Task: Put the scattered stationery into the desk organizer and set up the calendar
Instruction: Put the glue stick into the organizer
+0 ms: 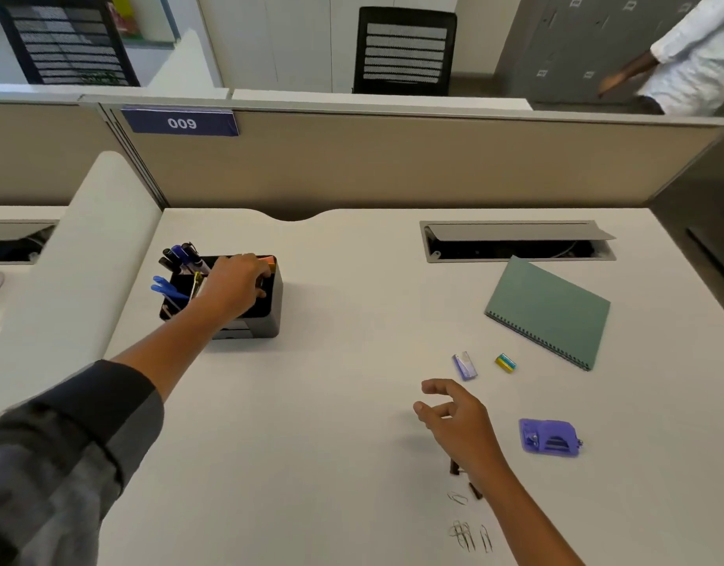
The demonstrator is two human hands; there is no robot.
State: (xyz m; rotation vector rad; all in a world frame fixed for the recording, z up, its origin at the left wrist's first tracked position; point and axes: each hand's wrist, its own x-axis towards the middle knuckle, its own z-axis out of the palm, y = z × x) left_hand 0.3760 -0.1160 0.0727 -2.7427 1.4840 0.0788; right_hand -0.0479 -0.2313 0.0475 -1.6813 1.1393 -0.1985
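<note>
The left hand [237,285] reaches out over the black desk organizer [266,316], its fingers curled down into the right-hand compartment; whether they pinch anything there cannot be told, since the fingertips are hidden inside. An orange edge [269,261] shows just past the knuckles at the organizer's far wall. In the far left compartment stand several pens [182,255], upright and leaning to the left, and blue scissors [164,288] stick out of the near left compartment with their handles pointing left. The right hand [454,418] hovers low over the white desk [331,402], fingers loosely spread and relaxed, holding nothing. Just beyond its fingertips lies a small purple-and-white staple box [464,365], long axis running away from the person, and beside that, to the right, a small yellow-and-green block [506,363] lying at a slant. To the right of the wrist rests a purple hole punch [550,437]. Near the forearm are two small dark brown pieces [454,468], and nearer the desk's front edge a scatter of wire paper clips [468,535]. The calendar [550,312], a green spiral-bound board, lies flat at the far right, well apart from the organizer, its coil edge running diagonally from near left to far right. On the partition [393,165] behind the desk a blue label [180,122] reads "009".
</note>
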